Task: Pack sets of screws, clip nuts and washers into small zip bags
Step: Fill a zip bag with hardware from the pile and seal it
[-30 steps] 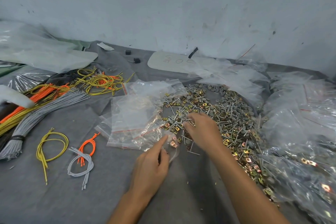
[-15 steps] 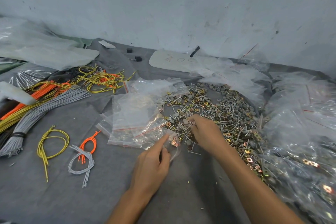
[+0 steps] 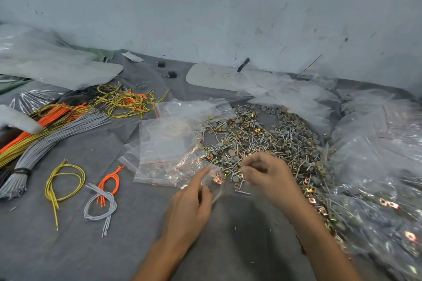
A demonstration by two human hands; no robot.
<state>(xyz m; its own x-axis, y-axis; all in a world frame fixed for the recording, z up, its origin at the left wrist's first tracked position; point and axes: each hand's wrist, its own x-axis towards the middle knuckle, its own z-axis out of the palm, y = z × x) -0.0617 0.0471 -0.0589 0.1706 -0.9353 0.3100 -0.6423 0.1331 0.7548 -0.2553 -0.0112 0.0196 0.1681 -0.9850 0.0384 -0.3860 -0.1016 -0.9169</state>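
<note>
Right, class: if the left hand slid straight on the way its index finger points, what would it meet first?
Probably the near edge of the pile of screws and clip nuts, just past the left hand. The empty zip bags lie close beside that line, so it is uncertain.

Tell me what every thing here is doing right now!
Left hand, holds the bag's mouth.
Bag, open, one clip nut inside.
Right hand, fingers curled; contents too blurred to tell.
Parts pile, loose, spread out.
Empty bags, flat, stacked.
Grey wires, bundled, tied with black band.
</note>
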